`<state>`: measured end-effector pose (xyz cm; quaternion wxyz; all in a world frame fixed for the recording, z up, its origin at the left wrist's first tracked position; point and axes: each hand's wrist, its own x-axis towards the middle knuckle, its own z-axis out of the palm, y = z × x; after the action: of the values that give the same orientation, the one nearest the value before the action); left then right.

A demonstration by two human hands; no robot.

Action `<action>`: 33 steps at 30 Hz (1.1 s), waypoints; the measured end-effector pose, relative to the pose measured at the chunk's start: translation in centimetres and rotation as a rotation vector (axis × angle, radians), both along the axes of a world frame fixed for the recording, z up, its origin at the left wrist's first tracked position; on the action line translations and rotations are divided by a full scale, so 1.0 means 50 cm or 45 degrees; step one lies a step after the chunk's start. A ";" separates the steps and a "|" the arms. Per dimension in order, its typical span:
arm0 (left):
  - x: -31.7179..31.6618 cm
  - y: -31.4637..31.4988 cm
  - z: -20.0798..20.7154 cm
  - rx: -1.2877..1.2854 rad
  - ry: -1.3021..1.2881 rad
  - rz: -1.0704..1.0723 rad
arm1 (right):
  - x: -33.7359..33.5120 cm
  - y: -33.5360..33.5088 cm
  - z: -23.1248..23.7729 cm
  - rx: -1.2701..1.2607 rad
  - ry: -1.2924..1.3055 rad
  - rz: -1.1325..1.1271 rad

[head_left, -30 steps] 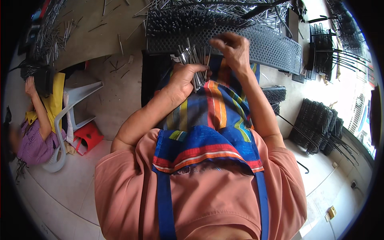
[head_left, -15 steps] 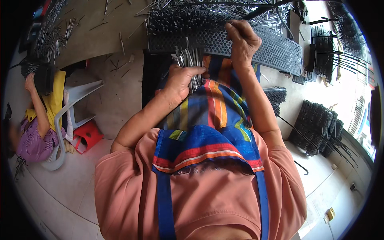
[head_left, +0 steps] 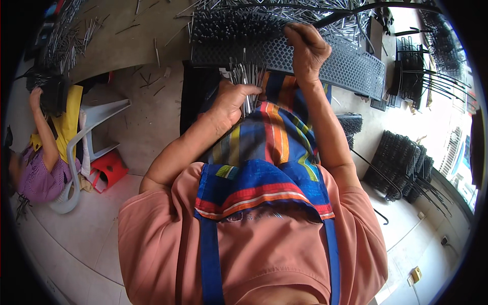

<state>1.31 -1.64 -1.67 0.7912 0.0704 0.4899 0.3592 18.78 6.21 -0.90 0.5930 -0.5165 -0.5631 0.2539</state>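
Observation:
A bundle of thin, silvery metal strips (head_left: 246, 74) stands in my left hand (head_left: 230, 101), which is closed around it above my striped apron (head_left: 277, 132). In front of me lies a dark perforated plate (head_left: 351, 63) with many round holes. Its left part is densely filled with upright dark strips (head_left: 236, 28); the holes toward the right are bare. My right hand (head_left: 309, 53) hovers over the plate at the border of the filled part, fingers pinched together. Whatever those fingers hold, if anything, is hidden or too small to make out.
Behind the plate lies a heap of loose metal strips (head_left: 325, 18), crossed by a dark rod (head_left: 376, 6). Stacked black wire-like pieces (head_left: 399, 162) stand on the floor at right. At left, another person's arm (head_left: 47, 127) reaches toward a dark piece beside a white plastic chair (head_left: 76, 168).
My right hand has shifted very slightly up and left over the plate. The bundle in my left hand has tilted a little and its strips have spread. Both hands stay closed.

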 end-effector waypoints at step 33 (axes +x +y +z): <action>-0.013 -0.010 -0.040 -0.060 -0.171 0.042 | -0.013 -0.004 -0.001 -0.045 -0.768 -0.108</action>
<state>0.68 -2.13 -3.67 0.8178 0.0194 0.4450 0.3644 18.16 6.00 -0.97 0.4000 -0.6019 -0.6872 0.0740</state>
